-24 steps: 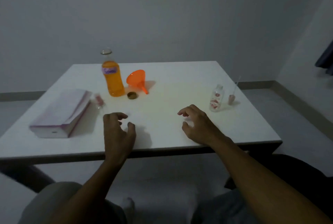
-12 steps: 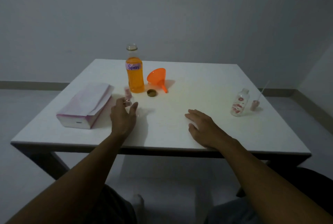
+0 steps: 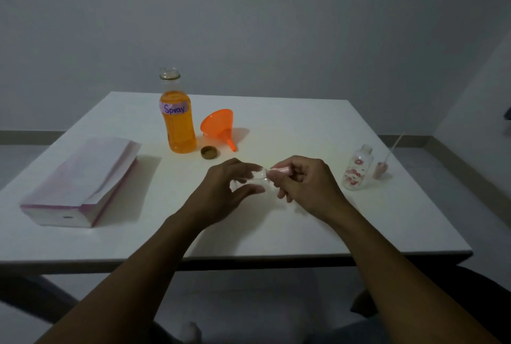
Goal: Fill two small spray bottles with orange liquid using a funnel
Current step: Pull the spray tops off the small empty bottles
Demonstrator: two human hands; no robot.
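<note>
Centrally, the left hand [image 3: 224, 186] gripped a clear spray bottle [image 3: 257, 176] with curled fingers. The right hand [image 3: 307, 181] pinched its pink cap [image 3: 279, 171].

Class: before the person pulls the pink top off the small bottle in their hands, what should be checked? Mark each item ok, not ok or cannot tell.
1. Left hand grips the small clear spray bottle: ok.
2. Right hand pinches its pink spray top: ok.
3. Top already loosened: cannot tell.
4. Orange "Spray" bottle uncapped, brown cap beside it: ok.
5. Orange funnel within reach: ok, though lying on its side.
6. Second spray bottle open, its sprayer head beside it: ok.
</note>
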